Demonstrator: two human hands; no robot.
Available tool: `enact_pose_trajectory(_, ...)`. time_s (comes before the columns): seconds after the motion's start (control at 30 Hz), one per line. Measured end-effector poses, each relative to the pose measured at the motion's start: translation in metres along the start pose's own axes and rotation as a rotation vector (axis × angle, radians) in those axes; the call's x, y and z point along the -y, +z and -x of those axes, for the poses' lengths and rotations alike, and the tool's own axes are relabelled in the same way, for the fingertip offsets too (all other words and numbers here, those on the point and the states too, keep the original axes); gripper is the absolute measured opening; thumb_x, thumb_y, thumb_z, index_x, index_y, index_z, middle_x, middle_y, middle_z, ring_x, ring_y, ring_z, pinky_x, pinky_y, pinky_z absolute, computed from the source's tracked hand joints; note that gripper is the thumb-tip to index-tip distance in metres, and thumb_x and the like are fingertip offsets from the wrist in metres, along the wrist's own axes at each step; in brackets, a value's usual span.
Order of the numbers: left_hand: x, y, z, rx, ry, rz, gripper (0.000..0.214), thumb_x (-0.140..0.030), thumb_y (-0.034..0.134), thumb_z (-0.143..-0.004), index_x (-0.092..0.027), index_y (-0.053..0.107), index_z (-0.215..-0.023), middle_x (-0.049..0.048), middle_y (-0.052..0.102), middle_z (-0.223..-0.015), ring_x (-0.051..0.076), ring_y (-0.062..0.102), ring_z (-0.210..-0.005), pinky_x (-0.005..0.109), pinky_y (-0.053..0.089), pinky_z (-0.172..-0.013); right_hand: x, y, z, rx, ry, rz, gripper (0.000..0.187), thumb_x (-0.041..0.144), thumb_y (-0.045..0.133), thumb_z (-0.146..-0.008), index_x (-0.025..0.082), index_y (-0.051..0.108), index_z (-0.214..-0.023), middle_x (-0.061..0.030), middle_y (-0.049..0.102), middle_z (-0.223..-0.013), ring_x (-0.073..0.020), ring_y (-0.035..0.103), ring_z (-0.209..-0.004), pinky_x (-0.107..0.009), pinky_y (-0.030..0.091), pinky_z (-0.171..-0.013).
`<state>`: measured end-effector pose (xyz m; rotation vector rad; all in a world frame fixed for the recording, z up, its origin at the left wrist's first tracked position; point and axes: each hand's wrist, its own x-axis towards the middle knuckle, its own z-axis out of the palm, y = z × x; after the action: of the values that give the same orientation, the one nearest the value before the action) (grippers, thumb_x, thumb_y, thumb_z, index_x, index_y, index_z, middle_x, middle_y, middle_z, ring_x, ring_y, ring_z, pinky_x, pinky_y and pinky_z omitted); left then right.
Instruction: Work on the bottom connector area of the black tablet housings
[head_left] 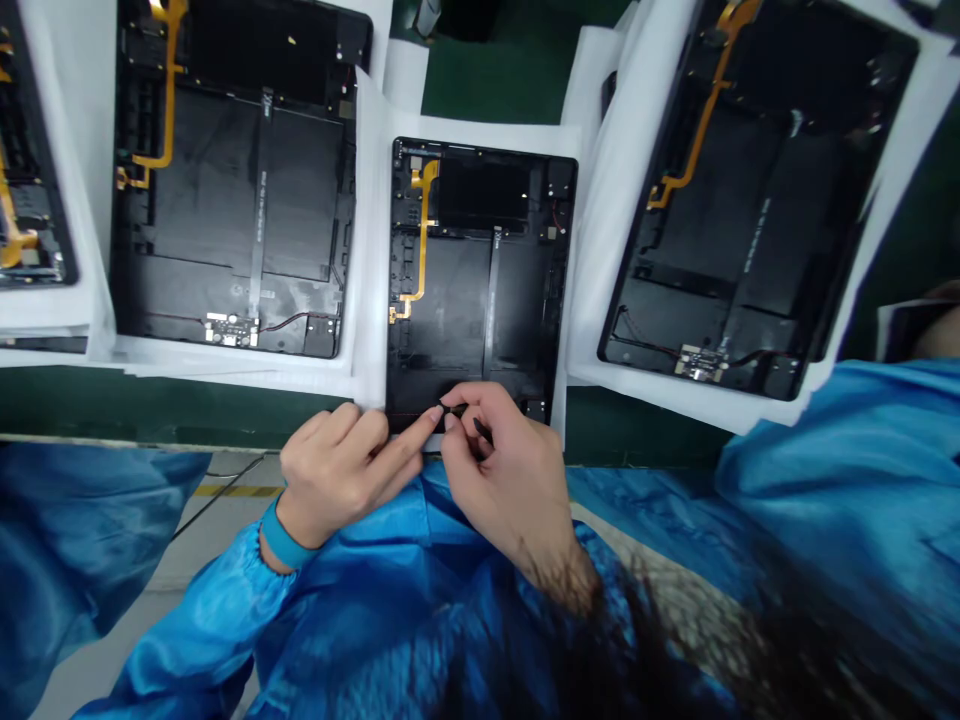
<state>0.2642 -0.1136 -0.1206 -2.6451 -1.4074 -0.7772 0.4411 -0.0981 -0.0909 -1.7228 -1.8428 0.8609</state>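
Observation:
In the middle of the head view lies a black tablet housing (450, 340), its inside facing up, with an orange flex cable (423, 240) along its left side and a grey ribbon cable (491, 300) down the centre. My right hand (510, 470) is closed in a pinch at its near edge, around thin dark tweezers (482, 431) that are mostly hidden by the fingers. From the left, my left hand (345, 465) reaches in with its index finger stretched to the same spot and the other fingers curled. The small part under the fingertips is covered.
Similar open tablet housings lie left (202, 220) and right (712, 230) on white foam sheets (371, 330). Another (34, 200) is cut off at the far left. The green table (495, 85) ends just before my body. A blue sleeve (862, 440) of another person is at right.

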Motion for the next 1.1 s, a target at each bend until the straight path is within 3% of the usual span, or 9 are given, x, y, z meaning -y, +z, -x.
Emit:
enact_pose_trajectory(0.13,0.000,-0.001,-0.001,0.001,-0.004,-0.020,0.035,-0.027,0.070,-0.089,-0.023,0.066,-0.124,-0.0028,0.041,-0.062,0.014,0.035,-0.062,0.032,0.024,-0.058,0.002,-0.001,-0.001,-0.007,0.037,0.002,0.019,0.017,0.053,-0.082,0.021,0.062,-0.099,0.0091,0.055,-0.060,-0.0068,0.045,-0.045,-0.021,0.038,-0.050)
enact_pose_trajectory(0.27,-0.003,0.001,0.001,0.007,-0.038,-0.020,0.038,-0.027,0.072,-0.087,-0.026,0.066,-0.125,-0.0034,0.040,-0.061,0.015,0.032,-0.062,0.030,0.025,-0.059,-0.001,-0.007,0.004,0.006,0.096,-0.135,0.020,0.026,0.052,-0.092,0.021,0.062,-0.108,0.0049,0.063,-0.071,-0.0086,0.053,-0.053,-0.022,0.042,-0.052)
enact_pose_trajectory(0.37,-0.007,0.005,0.002,-0.034,-0.088,-0.023,0.038,-0.024,0.074,-0.084,-0.027,0.068,-0.122,-0.0024,0.040,-0.065,0.014,0.034,-0.064,0.027,0.029,-0.061,-0.011,-0.012,0.010,-0.093,-0.012,-0.325,0.021,0.024,0.046,-0.098,0.022,0.067,-0.099,0.0007,0.065,-0.081,-0.0114,0.060,-0.068,-0.025,0.047,-0.060)
enact_pose_trajectory(0.47,-0.007,0.008,0.002,-0.086,-0.117,-0.063,0.031,-0.029,0.072,-0.086,-0.030,0.071,-0.117,0.0028,0.051,-0.084,0.016,0.045,-0.078,0.027,0.038,-0.071,-0.024,-0.014,0.014,-0.202,-0.148,-0.337,0.029,0.025,0.044,-0.099,0.022,0.072,-0.099,-0.0042,0.061,-0.095,-0.0151,0.061,-0.082,-0.030,0.050,-0.067)
enact_pose_trajectory(0.57,-0.006,0.008,0.000,-0.068,-0.065,-0.064,0.030,-0.033,0.067,-0.090,-0.031,0.070,-0.119,0.0050,0.057,-0.098,0.018,0.052,-0.089,0.029,0.042,-0.077,-0.033,-0.013,0.013,-0.273,-0.275,-0.323,0.033,0.033,0.042,-0.101,0.022,0.073,-0.104,-0.0025,0.053,-0.080,-0.0158,0.056,-0.074,-0.032,0.047,-0.061)
enact_pose_trajectory(0.63,-0.005,0.008,0.000,-0.040,-0.053,-0.051,0.031,-0.032,0.064,-0.092,-0.030,0.069,-0.122,0.0048,0.059,-0.098,0.019,0.054,-0.088,0.030,0.042,-0.075,-0.035,-0.012,0.011,-0.262,-0.357,-0.371,0.029,0.031,0.045,-0.100,0.022,0.071,-0.108,-0.0005,0.054,-0.072,-0.0151,0.054,-0.066,-0.032,0.045,-0.058)
enact_pose_trajectory(0.77,-0.004,0.007,-0.002,-0.041,-0.053,-0.047,0.033,-0.036,0.064,-0.092,-0.030,0.068,-0.124,0.0045,0.060,-0.097,0.020,0.056,-0.085,0.031,0.041,-0.071,-0.034,-0.008,0.009,-0.228,-0.393,-0.328,0.020,0.016,0.057,-0.092,0.021,0.069,-0.108,-0.0026,0.065,-0.080,-0.0155,0.061,-0.070,-0.032,0.051,-0.061)
enact_pose_trajectory(1.1,-0.004,0.008,-0.005,-0.084,-0.014,-0.008,0.036,-0.026,0.076,-0.080,-0.024,0.072,-0.116,0.0002,0.068,-0.092,0.017,0.058,-0.079,0.029,0.047,-0.069,-0.041,-0.001,0.010,-0.159,-0.402,-0.274,0.030,0.006,0.064,-0.086,0.024,0.068,-0.110,-0.0024,0.074,-0.088,-0.0155,0.068,-0.079,-0.032,0.058,-0.069)
